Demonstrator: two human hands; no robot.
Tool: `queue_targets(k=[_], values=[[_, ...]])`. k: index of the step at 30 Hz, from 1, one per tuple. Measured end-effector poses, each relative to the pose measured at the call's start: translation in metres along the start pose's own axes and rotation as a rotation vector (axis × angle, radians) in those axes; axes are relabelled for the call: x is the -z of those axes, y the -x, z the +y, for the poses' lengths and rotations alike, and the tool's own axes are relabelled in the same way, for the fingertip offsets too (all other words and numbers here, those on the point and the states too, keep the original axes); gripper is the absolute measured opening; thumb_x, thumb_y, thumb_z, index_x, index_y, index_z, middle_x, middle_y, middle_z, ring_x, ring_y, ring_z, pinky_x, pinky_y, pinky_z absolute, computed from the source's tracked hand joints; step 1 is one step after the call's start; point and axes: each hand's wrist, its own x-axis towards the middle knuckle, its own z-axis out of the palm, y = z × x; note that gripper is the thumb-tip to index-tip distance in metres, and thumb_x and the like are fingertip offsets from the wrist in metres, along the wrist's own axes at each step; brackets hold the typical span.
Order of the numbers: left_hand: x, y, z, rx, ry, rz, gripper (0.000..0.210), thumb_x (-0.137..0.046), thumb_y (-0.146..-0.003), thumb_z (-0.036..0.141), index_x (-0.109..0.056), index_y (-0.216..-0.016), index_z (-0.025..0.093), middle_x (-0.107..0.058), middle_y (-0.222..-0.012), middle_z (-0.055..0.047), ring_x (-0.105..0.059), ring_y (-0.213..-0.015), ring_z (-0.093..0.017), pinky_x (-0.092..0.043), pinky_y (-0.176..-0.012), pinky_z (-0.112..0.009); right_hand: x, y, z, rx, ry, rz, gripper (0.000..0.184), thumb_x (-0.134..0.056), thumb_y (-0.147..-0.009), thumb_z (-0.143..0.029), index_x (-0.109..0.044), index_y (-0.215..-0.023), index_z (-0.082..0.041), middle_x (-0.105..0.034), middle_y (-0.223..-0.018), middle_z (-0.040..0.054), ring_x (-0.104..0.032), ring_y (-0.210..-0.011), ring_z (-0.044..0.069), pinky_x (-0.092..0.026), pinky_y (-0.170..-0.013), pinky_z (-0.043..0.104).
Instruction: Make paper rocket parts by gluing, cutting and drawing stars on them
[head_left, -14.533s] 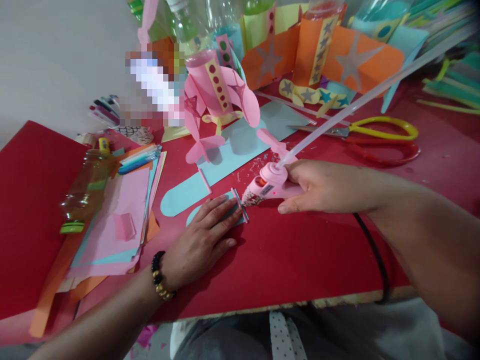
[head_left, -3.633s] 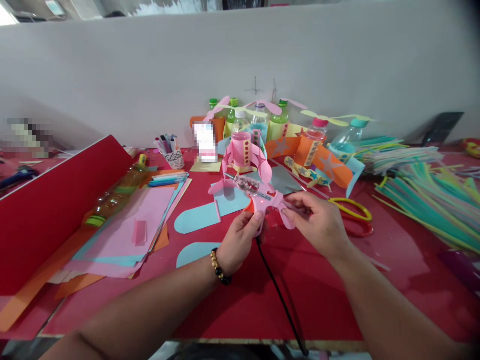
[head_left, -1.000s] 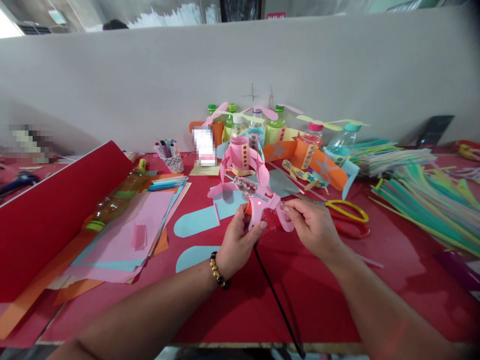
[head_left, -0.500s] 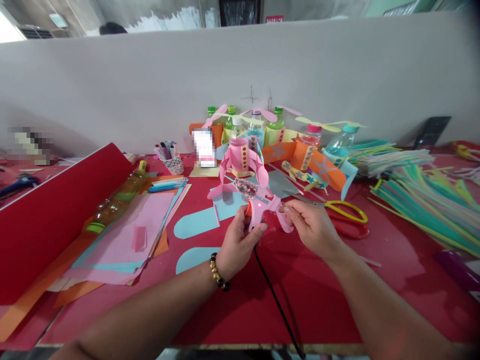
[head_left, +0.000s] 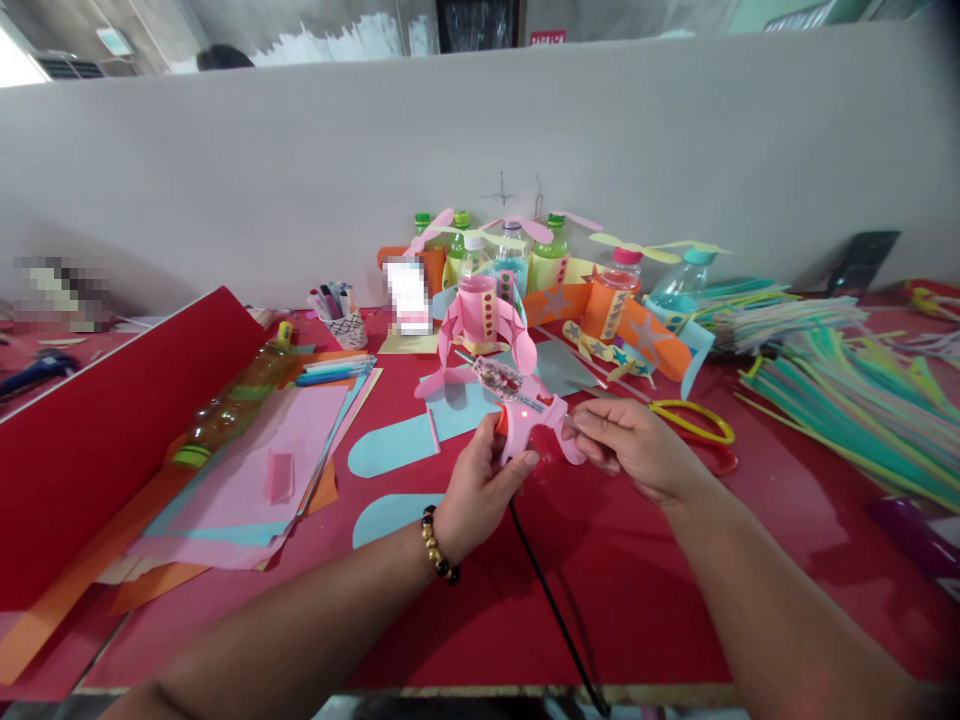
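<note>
In my left hand (head_left: 474,492) is a pink hot glue gun (head_left: 536,412), its small light lit and its nozzle end pointing up and left. The fingers wrap round its handle and the thumb lies across it. My right hand (head_left: 637,445) pinches a glue stick (head_left: 571,422) at the gun's rear end; most of the stick is hidden by the fingers. Just beyond the nozzle stands a pink paper-wrapped bottle (head_left: 480,312) with pink paper strips. Light-blue paper pieces (head_left: 394,446) lie flat left of the gun. Scissors with yellow and red handles (head_left: 701,420) rest behind my right hand.
Several decorated bottles with paper propellers (head_left: 622,290) stand at the back. Left are stacked coloured paper (head_left: 247,450), a lying plastic bottle (head_left: 244,395), a red board (head_left: 127,440) and a pen cup (head_left: 348,328). Pipe cleaners (head_left: 862,410) are heaped right. A black cord (head_left: 551,600) crosses the table's front edge.
My right hand has shifted slightly right and turned, its fingers still at the gun's rear. The glue gun has moved a little to the right in my left hand.
</note>
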Motion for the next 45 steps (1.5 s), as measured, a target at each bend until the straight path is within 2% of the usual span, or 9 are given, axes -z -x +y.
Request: queue_targets(k=[4,12,18,22,25,28,33,40,45], values=[[0.0,-0.001,0.002,0.002,0.005,-0.008,0.032,-0.062,-0.089,0.037,-0.046,-0.109,0.018,-0.052,-0.078,0.002,-0.045,-0.058,-0.008,-0.04,-0.052,-0.02,0.003,-0.002,0.003,-0.013,-0.033,-0.023,0.028,-0.056,-0.091,-0.039,-0.064,-0.079,-0.015,-0.05,-0.052,-0.0041,-0.037,-0.042,0.005,-0.024,-0.04,0.019],[0.0,-0.002,-0.004,0.079,0.149,0.052,0.065,-0.07,-0.082,0.037,-0.03,-0.131,0.023,-0.055,-0.076,0.004,-0.047,-0.053,-0.006,-0.039,-0.05,-0.019,0.004,-0.002,0.0,0.101,0.137,-0.008,0.037,-0.052,-0.094,-0.04,-0.06,-0.067,-0.015,-0.058,-0.058,0.0004,-0.045,-0.048,0.007,-0.032,-0.045,0.02],[-0.001,-0.004,-0.003,0.098,0.269,0.066,0.047,-0.075,-0.078,0.035,-0.045,-0.11,0.018,-0.05,-0.069,0.006,-0.044,-0.054,-0.005,-0.037,-0.049,-0.018,0.004,-0.003,0.001,0.121,0.236,0.036,0.055,-0.039,-0.096,-0.054,-0.064,-0.068,-0.014,-0.063,-0.061,0.0057,-0.055,-0.051,0.012,-0.043,-0.053,0.025],[-0.001,-0.005,-0.002,0.073,0.34,0.082,0.039,-0.076,-0.077,0.031,-0.049,-0.102,0.018,-0.054,-0.068,0.006,-0.048,-0.057,-0.006,-0.039,-0.054,-0.018,0.003,-0.003,0.003,0.175,0.319,0.172,0.047,-0.046,-0.092,-0.056,-0.067,-0.084,-0.015,-0.065,-0.066,0.0056,-0.064,-0.063,0.018,-0.05,-0.06,0.028],[-0.001,-0.005,0.0,0.062,0.396,0.077,0.041,-0.078,-0.075,0.027,-0.051,-0.104,0.018,-0.064,-0.081,0.001,-0.053,-0.064,-0.008,-0.042,-0.059,-0.019,0.001,-0.001,0.001,0.279,0.442,0.256,0.04,-0.052,-0.091,-0.052,-0.07,-0.092,-0.017,-0.069,-0.076,0.0067,-0.066,-0.073,0.02,-0.051,-0.065,0.029],[-0.002,-0.006,0.002,0.066,0.417,0.062,0.043,-0.079,-0.074,0.024,-0.051,-0.106,0.018,-0.069,-0.095,-0.004,-0.059,-0.074,-0.01,-0.045,-0.067,-0.021,-0.002,0.002,-0.004,0.321,0.52,0.263,0.035,-0.058,-0.088,-0.048,-0.071,-0.095,-0.016,-0.071,-0.078,0.007,-0.066,-0.071,0.019,-0.051,-0.065,0.029],[-0.002,-0.006,0.0,0.045,0.457,0.042,0.04,-0.079,-0.073,0.021,-0.051,-0.102,0.02,-0.069,-0.095,-0.002,-0.063,-0.09,-0.015,-0.047,-0.083,-0.026,-0.006,0.004,-0.006,0.326,0.472,0.256,0.023,-0.068,-0.081,-0.037,-0.07,-0.09,-0.016,-0.07,-0.079,0.0061,-0.063,-0.065,0.017,-0.05,-0.06,0.026],[-0.003,-0.006,-0.005,0.033,0.437,0.076,0.038,-0.079,-0.073,0.018,-0.052,-0.1,0.02,-0.065,-0.084,0.003,-0.058,-0.072,-0.008,-0.045,-0.071,-0.02,-0.008,0.006,-0.008,0.349,0.487,0.28,0.013,-0.068,-0.08,-0.03,-0.068,-0.077,-0.017,-0.068,-0.069,0.0027,-0.059,-0.059,0.014,-0.047,-0.056,0.025],[-0.003,-0.006,-0.005,0.045,0.441,0.039,0.039,-0.079,-0.074,0.021,-0.053,-0.103,0.02,-0.065,-0.091,0.0,-0.058,-0.078,-0.011,-0.045,-0.076,-0.023,-0.008,0.009,-0.011,0.392,0.516,0.261,0.013,-0.066,-0.082,-0.029,-0.069,-0.077,-0.017,-0.068,-0.067,0.0018,-0.059,-0.06,0.014,-0.046,-0.058,0.025]])
